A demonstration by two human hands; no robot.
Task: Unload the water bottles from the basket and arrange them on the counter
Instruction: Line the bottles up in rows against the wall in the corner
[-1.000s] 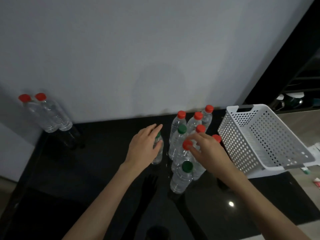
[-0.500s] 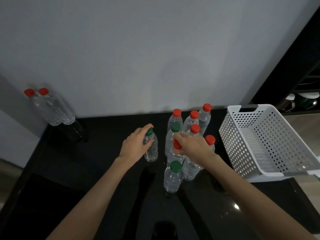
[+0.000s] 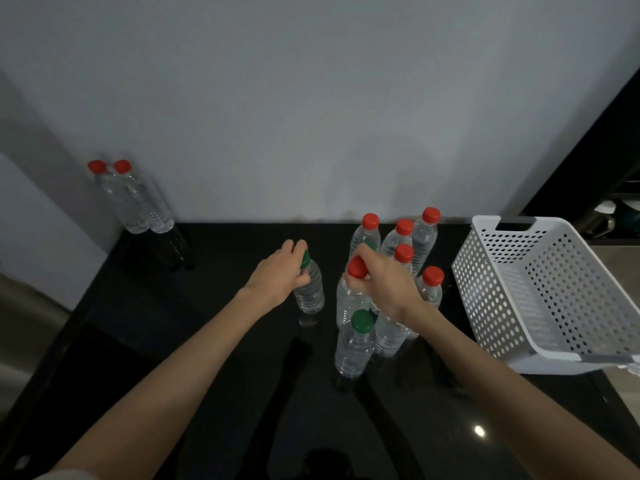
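Observation:
Several clear water bottles with red or green caps stand in a cluster (image 3: 412,240) on the black counter (image 3: 207,341). My left hand (image 3: 280,275) grips the neck of a green-capped bottle (image 3: 310,289) standing apart to the cluster's left. My right hand (image 3: 384,282) grips a red-capped bottle (image 3: 349,299) just below its cap, at the cluster's left side. Another green-capped bottle (image 3: 355,344) stands nearest me. The white perforated basket (image 3: 540,296) lies tilted on the right, and no bottle shows inside it.
Two taller red-capped bottles (image 3: 135,199) stand at the back left corner against the wall. The grey wall runs along the counter's far edge. A dark cabinet rises at the far right behind the basket.
My left hand has closed round the green-capped bottle's neck. My right hand took hold of the red-capped bottle below its cap. The view shifted slightly.

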